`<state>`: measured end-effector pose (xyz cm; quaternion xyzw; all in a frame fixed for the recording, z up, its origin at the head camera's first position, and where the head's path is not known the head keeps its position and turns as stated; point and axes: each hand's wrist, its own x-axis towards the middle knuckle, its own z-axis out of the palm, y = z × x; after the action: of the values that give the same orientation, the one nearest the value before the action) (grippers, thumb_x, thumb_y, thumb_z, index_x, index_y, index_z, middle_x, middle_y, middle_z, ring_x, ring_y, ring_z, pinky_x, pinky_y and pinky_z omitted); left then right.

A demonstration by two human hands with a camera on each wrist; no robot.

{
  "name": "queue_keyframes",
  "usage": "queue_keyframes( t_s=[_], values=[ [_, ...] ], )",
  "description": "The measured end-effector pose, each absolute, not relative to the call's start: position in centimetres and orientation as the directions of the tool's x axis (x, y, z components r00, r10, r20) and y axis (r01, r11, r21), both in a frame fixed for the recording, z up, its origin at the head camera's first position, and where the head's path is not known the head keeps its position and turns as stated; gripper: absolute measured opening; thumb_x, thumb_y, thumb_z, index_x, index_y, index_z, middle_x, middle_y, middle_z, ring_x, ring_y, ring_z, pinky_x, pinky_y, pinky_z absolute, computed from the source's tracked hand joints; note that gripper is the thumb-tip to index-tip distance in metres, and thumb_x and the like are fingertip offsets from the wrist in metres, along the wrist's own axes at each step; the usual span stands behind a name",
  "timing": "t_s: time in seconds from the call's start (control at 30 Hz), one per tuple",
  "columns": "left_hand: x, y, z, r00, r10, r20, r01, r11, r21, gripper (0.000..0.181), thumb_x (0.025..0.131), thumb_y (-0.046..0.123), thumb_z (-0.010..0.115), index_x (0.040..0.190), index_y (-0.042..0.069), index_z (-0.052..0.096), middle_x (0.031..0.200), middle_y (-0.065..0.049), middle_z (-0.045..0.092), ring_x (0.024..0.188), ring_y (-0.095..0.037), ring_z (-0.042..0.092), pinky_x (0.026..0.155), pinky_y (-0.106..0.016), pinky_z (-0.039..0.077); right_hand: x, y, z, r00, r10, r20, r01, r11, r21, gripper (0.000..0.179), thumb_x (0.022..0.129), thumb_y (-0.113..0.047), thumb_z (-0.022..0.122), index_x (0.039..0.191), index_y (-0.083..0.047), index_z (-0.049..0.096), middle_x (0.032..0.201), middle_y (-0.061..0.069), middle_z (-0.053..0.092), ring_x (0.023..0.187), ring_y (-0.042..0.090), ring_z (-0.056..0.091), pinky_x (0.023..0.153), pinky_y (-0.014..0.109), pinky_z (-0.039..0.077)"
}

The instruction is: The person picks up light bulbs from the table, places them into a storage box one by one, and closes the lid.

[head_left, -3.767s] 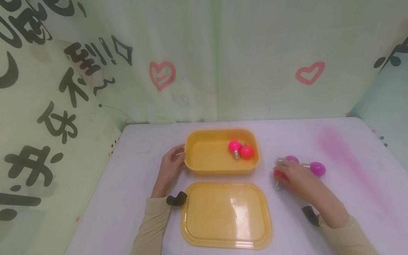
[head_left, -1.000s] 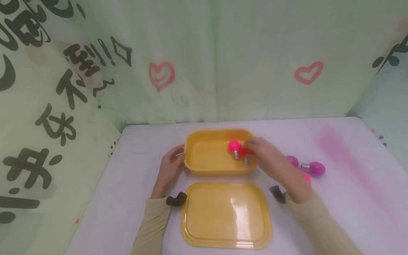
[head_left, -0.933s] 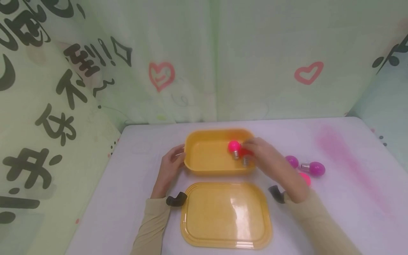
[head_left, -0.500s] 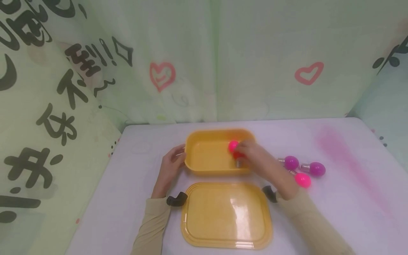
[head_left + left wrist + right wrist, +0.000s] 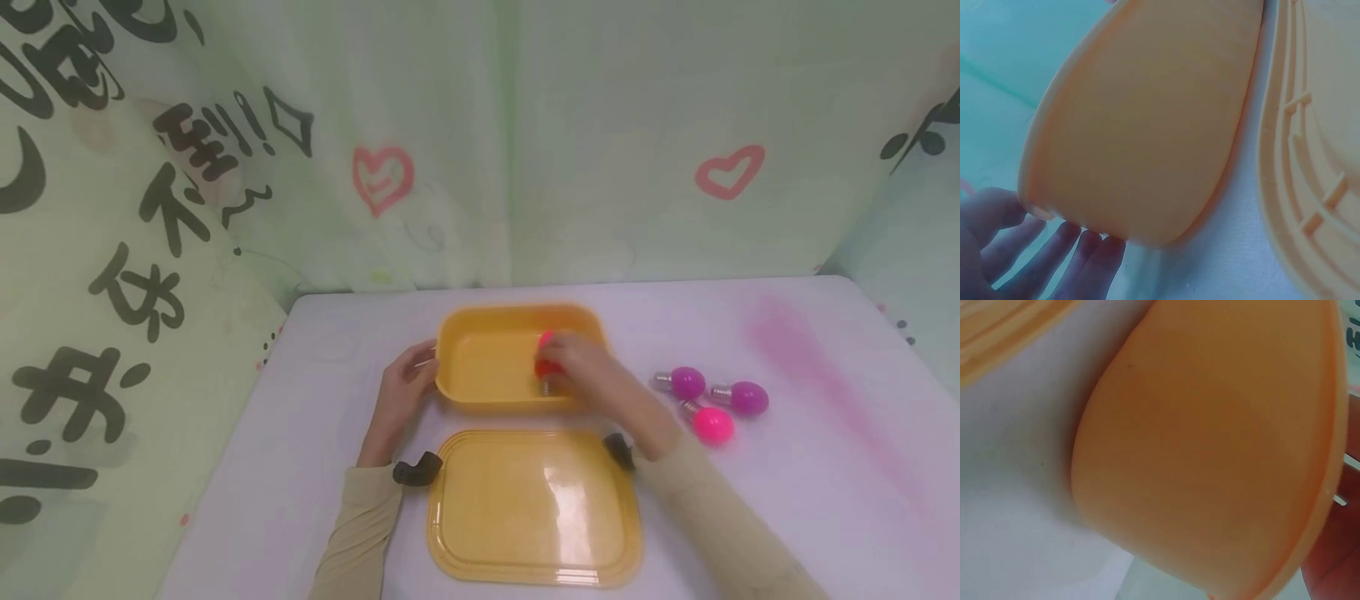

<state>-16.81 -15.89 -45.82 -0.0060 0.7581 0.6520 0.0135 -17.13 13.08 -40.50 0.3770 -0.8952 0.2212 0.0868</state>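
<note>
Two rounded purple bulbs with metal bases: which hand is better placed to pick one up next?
The right hand, probably: it is nearer the purple bulbs, though apparently holding a round red bulb. The left hand touches the left end of the rectangular yellow box.

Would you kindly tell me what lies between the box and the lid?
Only a narrow strip of bare table separates box and lid in the head view.

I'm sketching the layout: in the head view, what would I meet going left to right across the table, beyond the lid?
Left hand → yellow container → right hand over its right part → left purple bulb → pink bulb → right purple bulb.
</note>
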Motion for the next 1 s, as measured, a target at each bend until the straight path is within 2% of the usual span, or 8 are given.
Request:
queue_keyframes(
  t_s=[0.2,0.43,0.73,1.0],
  values=[
    [-16.7,-16.0,-45.7,-1.0,0.018,-0.015,-0.013,0.138,0.99,0.04,0.099,0.02,0.062,0.137,0.01,0.057,0.133,-0.015,0.06,0.121,-0.029,0.061,0.095,-0.037,0.056,-17.0,12.7,-40.8,-0.703,-0.637,0.317,-0.711,0.632,-0.308,0.016,0.075,0.002,0.081,0.084,-0.003,0.069,0.09,0.009,0.064,0.087,0.026,0.06,0.079,0.039,0.055],
    [-16.6,-16.0,-45.7,-1.0,0.019,-0.013,-0.01,0.144,0.99,0.042,0.098,0.022,0.063,0.138,0.01,0.057,0.133,-0.015,0.06,0.121,-0.03,0.061,0.095,-0.037,0.056,-17.0,12.1,-41.1,-0.74,-0.613,0.277,-0.673,0.68,-0.291,0.016,0.078,-0.002,0.082,0.088,-0.005,0.07,0.095,0.008,0.065,0.09,0.025,0.061,0.079,0.037,0.056],
    [-16.6,-16.0,-45.5,-0.999,0.024,-0.042,-0.038,0.15,0.988,0.046,0.099,0.022,0.062,0.141,0.007,0.053,0.137,-0.018,0.057,0.126,-0.032,0.058,0.099,-0.041,0.053,-17.2,11.8,-41.2,-0.759,-0.606,0.238,-0.65,0.69,-0.319,0.017,0.078,-0.003,0.081,0.091,-0.004,0.07,0.093,0.008,0.067,0.089,0.025,0.062,0.08,0.038,0.057],
    [-15.5,-15.7,-43.3,-0.998,0.049,-0.046,-0.038,0.14,0.989,0.044,0.1,0.013,0.059,0.141,0.0,0.05,0.137,-0.023,0.056,0.126,-0.036,0.057,0.098,-0.039,0.054,-17.2,11.7,-41.2,-0.762,-0.603,0.234,-0.646,0.692,-0.321,0.017,0.079,-0.003,0.08,0.092,-0.005,0.069,0.096,0.007,0.067,0.091,0.025,0.061,0.083,0.039,0.056]
  ],
)
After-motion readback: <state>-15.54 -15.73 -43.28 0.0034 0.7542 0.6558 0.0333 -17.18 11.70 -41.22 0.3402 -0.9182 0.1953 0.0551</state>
